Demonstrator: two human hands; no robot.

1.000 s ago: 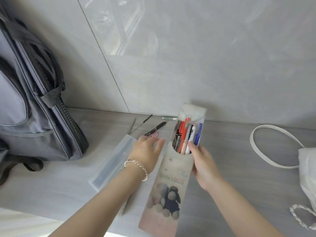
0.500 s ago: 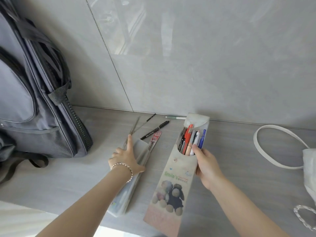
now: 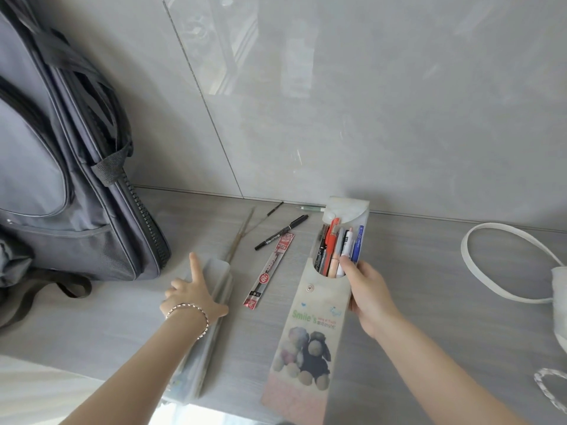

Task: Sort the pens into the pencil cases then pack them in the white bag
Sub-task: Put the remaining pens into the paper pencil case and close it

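Observation:
My right hand grips the printed pencil case by its right edge; its flap is open and several pens stick out of the top. My left hand lies flat, fingers spread, on a translucent pencil case lying on the grey surface. Between the two cases sits a red refill packet. A black marker, a thin dark pen, a pale green pen and thin grey refills lie loose near the wall. The white bag is at the right edge.
A large grey backpack leans against the tiled wall at the left. The white bag's handle loops over the surface at the right. A twisted cord loop lies at the lower right. The surface's front edge runs just below the cases.
My left hand has slid left with the translucent case, away from the printed case, uncovering the red refill packet. My right hand keeps its hold on the printed case.

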